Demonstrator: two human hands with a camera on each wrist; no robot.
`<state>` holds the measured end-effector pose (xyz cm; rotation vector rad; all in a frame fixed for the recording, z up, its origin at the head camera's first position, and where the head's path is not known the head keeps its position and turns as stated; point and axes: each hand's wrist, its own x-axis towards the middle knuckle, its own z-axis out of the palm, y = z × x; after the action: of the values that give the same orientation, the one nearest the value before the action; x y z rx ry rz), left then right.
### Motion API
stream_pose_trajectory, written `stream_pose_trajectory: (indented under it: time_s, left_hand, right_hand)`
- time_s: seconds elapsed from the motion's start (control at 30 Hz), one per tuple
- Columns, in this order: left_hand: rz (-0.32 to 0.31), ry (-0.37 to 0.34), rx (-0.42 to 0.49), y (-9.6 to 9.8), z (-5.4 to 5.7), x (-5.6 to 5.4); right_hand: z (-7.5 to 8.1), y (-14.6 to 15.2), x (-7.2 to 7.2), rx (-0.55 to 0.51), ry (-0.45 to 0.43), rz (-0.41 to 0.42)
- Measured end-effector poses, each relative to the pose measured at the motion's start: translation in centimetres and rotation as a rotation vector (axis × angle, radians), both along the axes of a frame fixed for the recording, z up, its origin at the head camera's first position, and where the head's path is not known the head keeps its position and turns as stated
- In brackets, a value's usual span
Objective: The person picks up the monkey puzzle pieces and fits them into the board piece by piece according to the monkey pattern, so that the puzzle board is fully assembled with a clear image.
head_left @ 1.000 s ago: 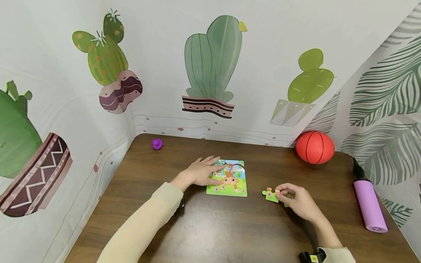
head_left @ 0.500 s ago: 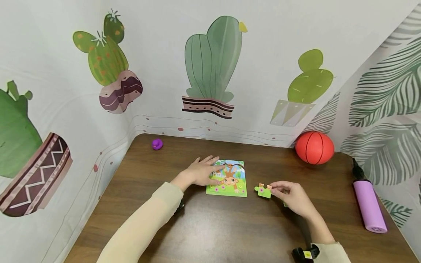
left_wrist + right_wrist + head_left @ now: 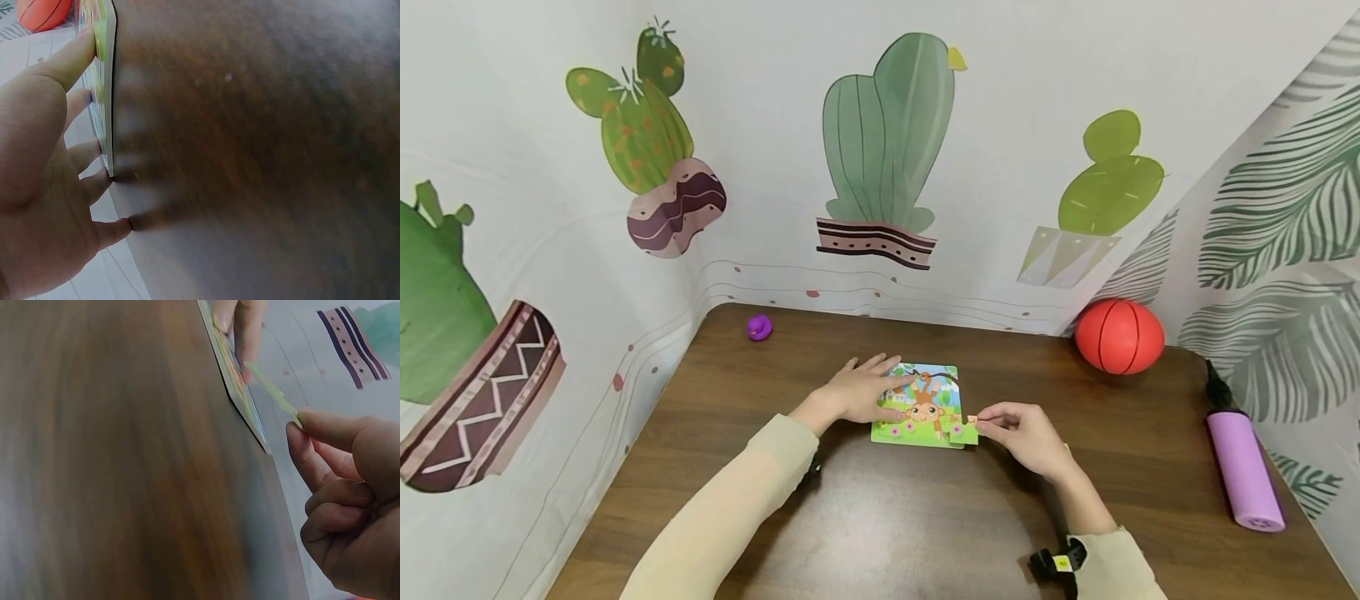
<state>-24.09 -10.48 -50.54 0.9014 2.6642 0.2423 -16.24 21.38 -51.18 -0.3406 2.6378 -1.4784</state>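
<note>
A square monkey jigsaw puzzle (image 3: 917,429) lies flat on the brown table. My left hand (image 3: 859,393) rests on its left side with fingers spread, hiding part of the picture. In the left wrist view, the thumb (image 3: 72,59) touches the puzzle's face, and the little finger reaches the tabletop. Between thumb and forefinger, my right hand (image 3: 1026,437) pinches a green puzzle piece (image 3: 970,434) over the puzzle's lower right corner. The right wrist view shows that piece (image 3: 274,395) edge-on, tilted and raised above the board. Its other fingers are curled in.
Near the back right of the table (image 3: 880,517) sits a red ball (image 3: 1120,337) with black lines. A purple hand pump (image 3: 1245,471) lies at the right edge. Back left stands a small purple duck (image 3: 759,327). A light sliver (image 3: 1067,447) shows behind my right wrist, mostly hidden.
My right hand has carried the puzzle piece leftward, from the table right of the puzzle to over its lower right corner. The left hand has stayed in place.
</note>
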Motion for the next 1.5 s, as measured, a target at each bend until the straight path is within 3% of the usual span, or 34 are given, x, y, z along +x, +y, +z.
stream_pose_trajectory:
  time_s: [0.57,1.07,1.5]
  left_hand:
    - [-0.001,0.004,-0.019,0.0,0.2,0.1]
    - [-0.006,-0.004,0.004,-0.1,-0.1,0.1]
    - [0.016,-0.018,0.002,0.1,0.0,0.1]
  right_hand:
    - [-0.8,-6.2,-1.1,-0.005,-0.076,-0.043]
    - [-0.5,-7.5,-1.0,0.089,-0.097,-0.102]
    - [-0.6,-7.2,-1.0,0.148,-0.042,-0.122]
